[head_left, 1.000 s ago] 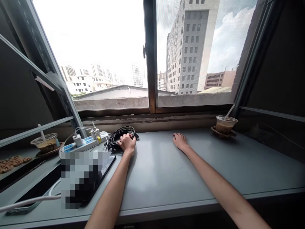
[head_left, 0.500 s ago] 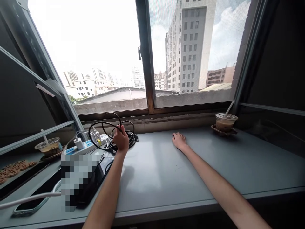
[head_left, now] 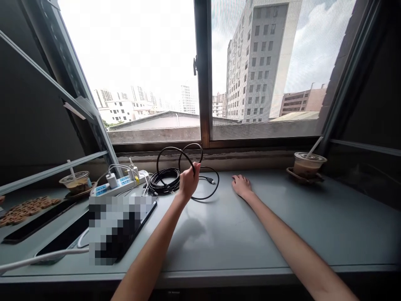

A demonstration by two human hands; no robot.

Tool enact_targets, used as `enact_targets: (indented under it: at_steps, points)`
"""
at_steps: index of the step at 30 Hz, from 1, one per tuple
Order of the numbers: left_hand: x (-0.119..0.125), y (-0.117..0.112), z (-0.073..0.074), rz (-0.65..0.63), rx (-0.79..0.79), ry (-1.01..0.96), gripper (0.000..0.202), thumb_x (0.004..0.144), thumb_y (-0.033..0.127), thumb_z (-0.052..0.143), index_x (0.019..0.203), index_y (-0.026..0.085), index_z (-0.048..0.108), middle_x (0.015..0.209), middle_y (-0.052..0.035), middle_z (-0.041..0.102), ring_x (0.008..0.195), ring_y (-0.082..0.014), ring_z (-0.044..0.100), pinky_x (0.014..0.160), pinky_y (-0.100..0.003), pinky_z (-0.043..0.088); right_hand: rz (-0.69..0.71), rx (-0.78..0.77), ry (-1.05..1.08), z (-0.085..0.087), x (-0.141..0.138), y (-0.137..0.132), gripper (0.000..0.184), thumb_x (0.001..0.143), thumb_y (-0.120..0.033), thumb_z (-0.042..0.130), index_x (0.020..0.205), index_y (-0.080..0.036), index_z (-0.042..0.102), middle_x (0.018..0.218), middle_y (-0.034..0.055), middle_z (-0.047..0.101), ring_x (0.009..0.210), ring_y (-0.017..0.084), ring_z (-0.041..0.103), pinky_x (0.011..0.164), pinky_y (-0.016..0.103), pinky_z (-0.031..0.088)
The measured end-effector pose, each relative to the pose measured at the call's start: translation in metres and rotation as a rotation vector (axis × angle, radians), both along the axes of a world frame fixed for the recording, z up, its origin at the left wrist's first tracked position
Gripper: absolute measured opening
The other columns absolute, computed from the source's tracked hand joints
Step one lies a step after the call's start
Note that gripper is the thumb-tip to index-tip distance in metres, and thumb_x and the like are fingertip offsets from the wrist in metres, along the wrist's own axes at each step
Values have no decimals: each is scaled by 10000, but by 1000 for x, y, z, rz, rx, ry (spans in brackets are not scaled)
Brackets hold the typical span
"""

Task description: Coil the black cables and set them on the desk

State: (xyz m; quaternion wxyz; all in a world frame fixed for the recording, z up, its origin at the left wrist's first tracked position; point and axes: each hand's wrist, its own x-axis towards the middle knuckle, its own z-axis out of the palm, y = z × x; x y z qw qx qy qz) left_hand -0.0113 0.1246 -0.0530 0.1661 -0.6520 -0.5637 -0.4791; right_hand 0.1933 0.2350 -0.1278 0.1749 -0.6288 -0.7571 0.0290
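Observation:
My left hand (head_left: 189, 180) is raised above the grey desk (head_left: 225, 246), its fingers closed around a loop of black cable (head_left: 167, 147). The held loops arch up over the hand. Behind and left of it, the rest of the cable lies coiled on the desk, and one end with a dark plug (head_left: 207, 179) shows just right of the hand. My right hand (head_left: 242, 186) rests palm down on the desk, fingers spread a little, holding nothing and apart from the cable.
A white power strip (head_left: 120, 184) with chargers lies left of the coil. Several phones (head_left: 37, 221), a partly pixelated dark device (head_left: 138, 232) and a brown openwork mat (head_left: 28, 209) fill the left side. Drink cups stand at left (head_left: 75, 182) and right (head_left: 308, 164). A window frame (head_left: 205, 83) rises behind.
My left hand has moved right with the cable loop, away from the power strip and dark device. The right hand stays on the desk. The whole view has shifted slightly.

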Motion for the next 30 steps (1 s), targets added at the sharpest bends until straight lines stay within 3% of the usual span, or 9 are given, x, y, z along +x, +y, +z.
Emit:
enact_targets:
  at_steps: [4, 9, 14, 17, 24, 30]
  points:
    - [15, 2, -16, -96, -204, 168, 399, 920, 438, 311, 806, 192, 603, 551, -21, 563, 510, -144, 542, 503, -229, 265, -3, 2, -11, 0, 0, 1, 293, 930, -317, 486, 1177, -162, 520, 1196, 91, 499, 1099, 226, 478, 942, 446, 393]
    - [27, 3, -37, -193, -443, 369, 409, 835, 473, 456, 572, 188, 585, 515, -41, 568, 532, -176, 554, 517, -249, 268, -10, 3, -21, 0, 0, 1, 303, 928, -324, 486, 1183, -162, 515, 1196, 92, 498, 1102, 229, 475, 946, 450, 387]
    - [30, 2, -47, -178, -564, 415, 457, 728, 621, 505, 625, 192, 627, 586, -61, 613, 618, -213, 583, 563, -281, 318, -12, -4, -7, 0, -1, 1, 305, 928, -330, 486, 1180, -161, 516, 1198, 91, 496, 1099, 229, 475, 946, 450, 383]
    - [32, 2, -46, -138, -608, 406, 366, 737, 527, 519, 665, 193, 651, 660, -76, 645, 677, -225, 599, 587, -293, 334, -14, -15, 3, 1, -2, 0, 312, 927, -338, 486, 1180, -159, 515, 1202, 92, 493, 1105, 231, 469, 952, 453, 373]
    - [41, -1, -47, -42, -592, 290, 257, 708, 340, 506, 539, 173, 606, 622, -118, 624, 677, -264, 602, 635, -335, 365, -3, -11, 8, 2, -2, -2, 320, 928, -340, 483, 1189, -157, 508, 1207, 93, 489, 1107, 232, 467, 955, 452, 368]
    - [36, 0, -34, 34, -403, -69, 328, 781, 403, 429, 531, 199, 491, 556, -55, 554, 611, -216, 568, 587, -303, 339, -7, 6, -5, 2, -5, -1, 287, 926, -318, 493, 1156, -151, 529, 1175, 88, 511, 1079, 223, 490, 934, 442, 396]
